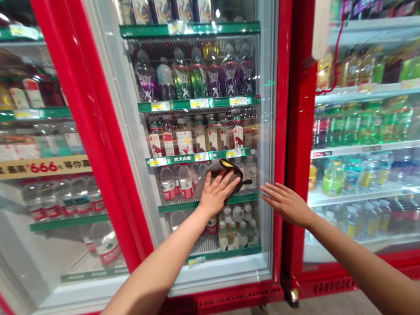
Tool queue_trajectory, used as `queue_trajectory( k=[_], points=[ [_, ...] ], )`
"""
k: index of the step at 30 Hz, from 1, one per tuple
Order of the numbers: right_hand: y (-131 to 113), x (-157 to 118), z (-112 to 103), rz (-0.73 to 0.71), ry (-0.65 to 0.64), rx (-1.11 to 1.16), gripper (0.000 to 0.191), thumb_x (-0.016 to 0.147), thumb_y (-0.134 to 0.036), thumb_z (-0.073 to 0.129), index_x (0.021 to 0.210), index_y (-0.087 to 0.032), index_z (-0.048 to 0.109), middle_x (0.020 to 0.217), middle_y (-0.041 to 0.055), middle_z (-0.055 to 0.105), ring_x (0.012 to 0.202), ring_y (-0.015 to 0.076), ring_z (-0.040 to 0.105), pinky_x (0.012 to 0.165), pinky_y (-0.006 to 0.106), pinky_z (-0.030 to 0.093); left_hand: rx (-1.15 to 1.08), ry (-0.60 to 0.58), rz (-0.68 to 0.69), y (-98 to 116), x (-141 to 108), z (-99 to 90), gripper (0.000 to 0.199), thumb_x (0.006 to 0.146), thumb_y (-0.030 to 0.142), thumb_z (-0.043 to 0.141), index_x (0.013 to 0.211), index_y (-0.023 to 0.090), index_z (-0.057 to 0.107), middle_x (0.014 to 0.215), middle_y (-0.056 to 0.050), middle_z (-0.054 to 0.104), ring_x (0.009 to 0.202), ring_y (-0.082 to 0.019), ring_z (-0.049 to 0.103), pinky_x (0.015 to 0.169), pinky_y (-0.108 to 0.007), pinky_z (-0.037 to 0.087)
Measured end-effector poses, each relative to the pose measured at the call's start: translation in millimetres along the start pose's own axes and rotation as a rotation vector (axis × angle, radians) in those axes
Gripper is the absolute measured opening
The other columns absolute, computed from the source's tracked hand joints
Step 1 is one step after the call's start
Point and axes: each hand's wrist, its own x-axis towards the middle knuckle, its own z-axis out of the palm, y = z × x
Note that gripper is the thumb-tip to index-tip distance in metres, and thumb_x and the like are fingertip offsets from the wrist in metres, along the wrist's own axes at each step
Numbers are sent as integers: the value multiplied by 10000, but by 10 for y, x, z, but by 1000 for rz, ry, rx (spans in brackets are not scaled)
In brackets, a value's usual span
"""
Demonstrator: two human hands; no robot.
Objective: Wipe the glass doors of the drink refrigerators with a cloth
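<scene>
A grey and black cloth (236, 183) with a yellow patch lies flat against the glass door (265, 131) of a red-framed drinks cooler. My left hand (216, 192) presses on it with fingers spread, covering part of the cloth. To the right, my right hand (285, 203) is held near the door's red right frame (282, 109), fingers stretched out and holding nothing. Whether its fingertips touch the frame or glass cannot be made out. Behind the glass, bottles (215, 78) stand in rows on shelves with green edges.
Another cooler with bottles (367, 122) stands at the right, a red cord (337, 57) hanging on its front. On the left, a further glass door carries a yellow strip (42, 167) with red digits. Floor (321, 302) shows at the bottom right.
</scene>
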Motion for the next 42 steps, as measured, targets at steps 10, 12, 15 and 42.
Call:
queue_trajectory(
  k=[10,12,15,42],
  points=[
    [-84,-393,-240,147,31,-53,322,900,-126,559,1159,-223,724,1404,70,635,1287,271,583,1101,508,452,-26,22,310,825,-231,459,619,952,218,503,1535,384,375,1626,60,358,1515,-172,293,1286,-511,-24],
    [-35,-425,-324,184,48,-70,307,915,-130,552,1150,-230,722,1390,64,646,1282,265,586,1089,495,464,-70,-6,331,828,-11,430,655,941,205,507,1552,375,341,1634,57,341,1523,-169,279,1295,-493,38],
    [32,-450,-418,261,98,-67,280,920,-135,556,1125,-230,722,1371,71,658,1293,271,576,1054,486,493,-154,-14,146,889,591,367,765,918,179,529,1597,343,216,1662,11,274,1550,-220,217,1286,-554,39],
    [-31,-819,-604,412,134,142,393,891,-100,528,1208,-273,683,1371,72,655,1271,275,598,981,499,546,-385,-49,518,1906,-270,988,384,1001,189,435,1300,315,641,1420,77,624,1327,-44,531,1263,-275,228]
  ],
)
